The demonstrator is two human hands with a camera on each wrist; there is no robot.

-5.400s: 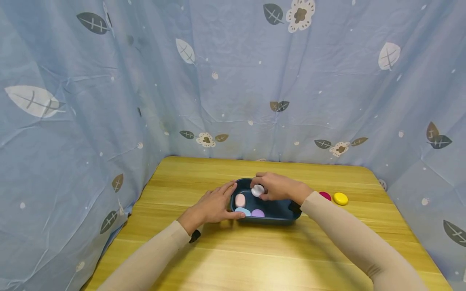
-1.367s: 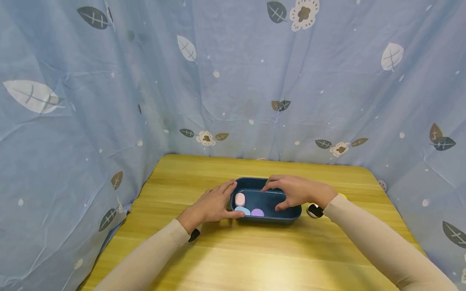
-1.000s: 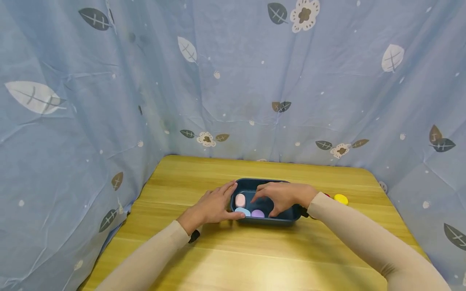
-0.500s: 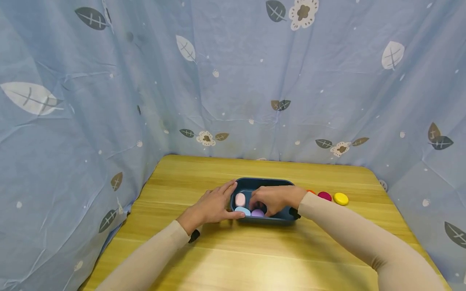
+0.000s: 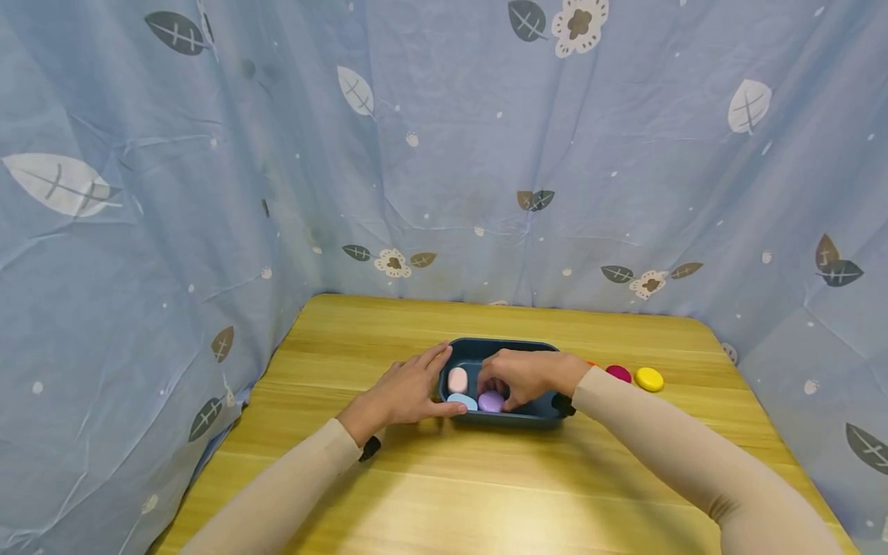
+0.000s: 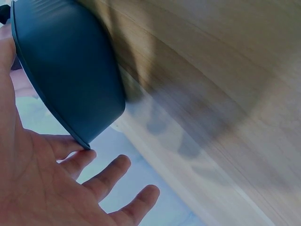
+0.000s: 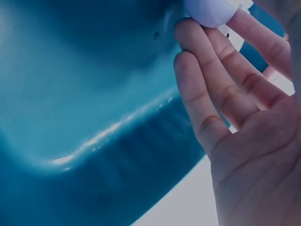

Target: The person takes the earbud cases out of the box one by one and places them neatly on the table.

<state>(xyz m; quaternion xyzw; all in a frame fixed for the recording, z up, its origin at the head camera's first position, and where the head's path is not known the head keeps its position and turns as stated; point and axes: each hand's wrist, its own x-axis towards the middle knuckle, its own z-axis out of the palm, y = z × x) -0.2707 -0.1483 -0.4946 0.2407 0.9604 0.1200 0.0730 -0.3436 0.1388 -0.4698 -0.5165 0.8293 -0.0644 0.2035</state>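
Observation:
A dark blue oblong box (image 5: 479,348) stands on the table. My left hand (image 5: 409,389) spans its left end, thumb on the near rim and fingertips at the far left corner. In the left wrist view, the fingers (image 6: 106,181) reach out nearly straight past the rim. Inside the box, my right hand (image 5: 526,371) pinches a smooth purple disc (image 5: 490,401) by the near wall. The right wrist view shows this purple disc (image 7: 211,10) at the fingertips. A pale pink rounded piece (image 5: 458,380) and a light blue piece (image 5: 462,401) lie at the box's left end.
Right of the box, a crimson disc (image 5: 619,374) and a yellow disc (image 5: 649,378) lie on the wooden table (image 5: 486,493). The edge of an orange piece (image 5: 592,364) shows above the right sleeve. A blue patterned curtain (image 5: 444,154) hangs round the table.
The white piece that my right hand held earlier is out of the box. My right hand came back in, lowered to the purple disc and took hold of it. The left hand stayed put.

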